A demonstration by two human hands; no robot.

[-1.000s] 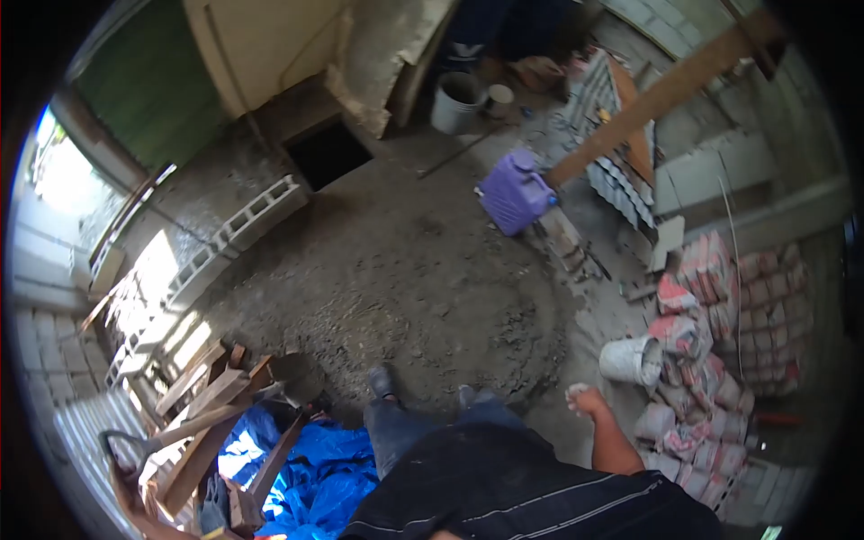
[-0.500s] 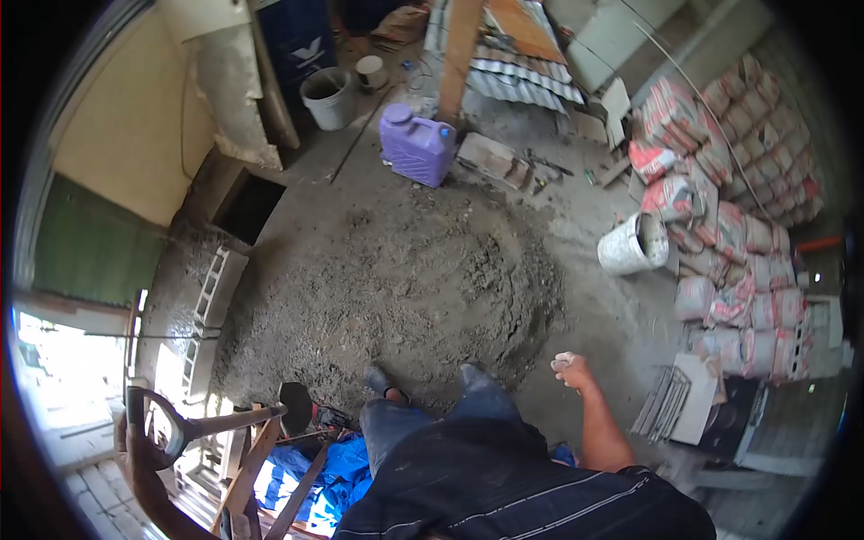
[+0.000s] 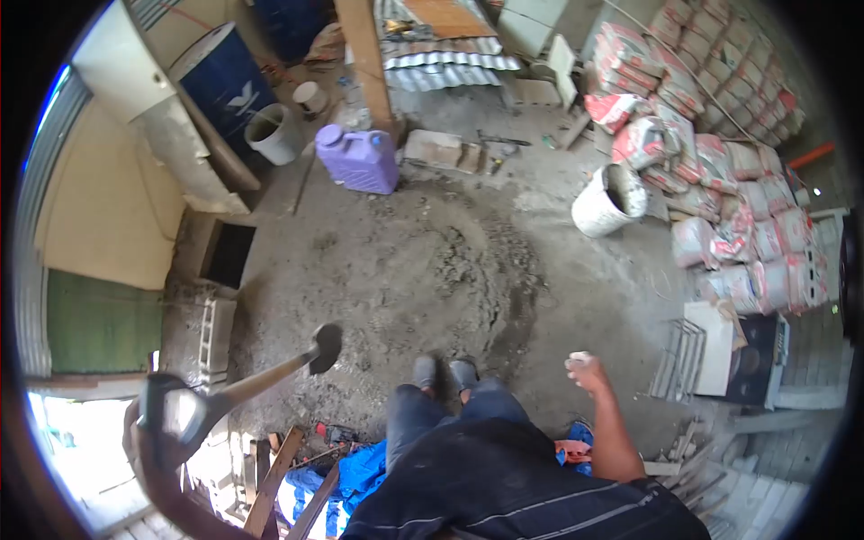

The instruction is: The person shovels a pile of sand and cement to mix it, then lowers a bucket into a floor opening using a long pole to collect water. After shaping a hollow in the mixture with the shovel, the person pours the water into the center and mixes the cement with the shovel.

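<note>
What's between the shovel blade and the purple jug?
Only rough, wet-looking grey mix lies between the shovel blade and the purple jug; nothing stands on that stretch, as the head view shows.

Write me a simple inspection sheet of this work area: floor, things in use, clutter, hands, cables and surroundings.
Surface: grey floor, with a rough, wet-looking grey mix ahead of the feet.
Job's things: shovel at the person's left, blade contact unclear; purple jug by the mix's far edge; whitish bucket to the right.
Clutter: blue tarp and wood pieces left of the legs.
Hands: left hand on the shovel's handle; right hand curled, nothing clearly visible in it.
Cables: none certain; a thin pale line across the stacked bags might be one.
Surroundings: blue drum and dark floor opening, both left.
</note>
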